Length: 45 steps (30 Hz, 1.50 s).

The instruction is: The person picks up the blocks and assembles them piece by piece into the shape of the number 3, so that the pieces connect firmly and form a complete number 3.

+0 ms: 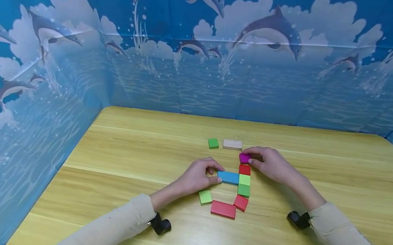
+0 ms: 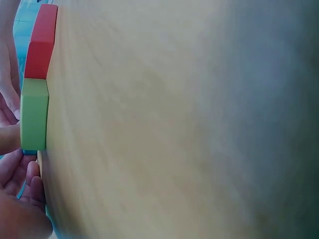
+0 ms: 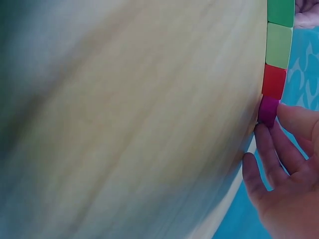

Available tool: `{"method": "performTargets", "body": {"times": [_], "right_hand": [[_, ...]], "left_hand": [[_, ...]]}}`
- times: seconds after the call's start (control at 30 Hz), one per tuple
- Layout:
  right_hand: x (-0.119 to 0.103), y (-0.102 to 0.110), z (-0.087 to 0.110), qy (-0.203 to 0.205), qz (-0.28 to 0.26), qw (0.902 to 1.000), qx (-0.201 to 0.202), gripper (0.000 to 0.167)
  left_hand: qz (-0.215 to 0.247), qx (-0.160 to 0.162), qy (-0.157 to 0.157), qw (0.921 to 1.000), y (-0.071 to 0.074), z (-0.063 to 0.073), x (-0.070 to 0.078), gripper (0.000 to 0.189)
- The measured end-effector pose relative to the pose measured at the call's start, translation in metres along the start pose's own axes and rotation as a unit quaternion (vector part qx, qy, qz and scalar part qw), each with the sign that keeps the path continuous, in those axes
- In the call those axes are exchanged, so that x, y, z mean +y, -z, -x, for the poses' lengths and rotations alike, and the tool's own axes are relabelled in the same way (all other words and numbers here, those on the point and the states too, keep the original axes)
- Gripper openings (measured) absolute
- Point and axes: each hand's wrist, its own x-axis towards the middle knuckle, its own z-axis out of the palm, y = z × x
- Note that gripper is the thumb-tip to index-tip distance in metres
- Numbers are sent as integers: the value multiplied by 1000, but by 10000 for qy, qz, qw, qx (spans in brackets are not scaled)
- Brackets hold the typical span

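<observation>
My right hand [image 1: 272, 164] pinches a small purple block [image 1: 244, 159] between thumb and fingers, at the top end of a column of blocks. Below it follow a red block [image 1: 245, 170], a light green block [image 1: 244, 179], a green block [image 1: 243, 191] and a slightly turned red block [image 1: 240, 203]. In the right wrist view the purple block [image 3: 267, 110] lies against the red one. My left hand [image 1: 200, 175] holds the left end of a longer blue block [image 1: 229, 178] with thumb and fingers; its right end meets the light green block.
A long red block [image 1: 223, 209] and a tilted lime green block [image 1: 205, 197] lie nearer me. Beyond the hands are a green square block [image 1: 213, 143] and a pale wooden block [image 1: 233, 144]. A dolphin-print curtain [image 1: 203, 84] borders the wooden table [image 1: 331, 164].
</observation>
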Motion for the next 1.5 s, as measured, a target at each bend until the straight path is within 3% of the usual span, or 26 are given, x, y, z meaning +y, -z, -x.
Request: {"method": "performTargets", "body": {"times": [1.0,1.23,1.5], "right_hand": [[-2,-2,1,-14,15,9999,-102,33],[-1,-2,0,15,-15,9999,-113,32],[-2,0,1,12,-135,9998,119,31]], "left_hand": [[-21,14,-28,10000,0,0,2,23],[-1,31,88,10000,1,0,4,23],[17,36,188,9998,0,2,7,23]]}}
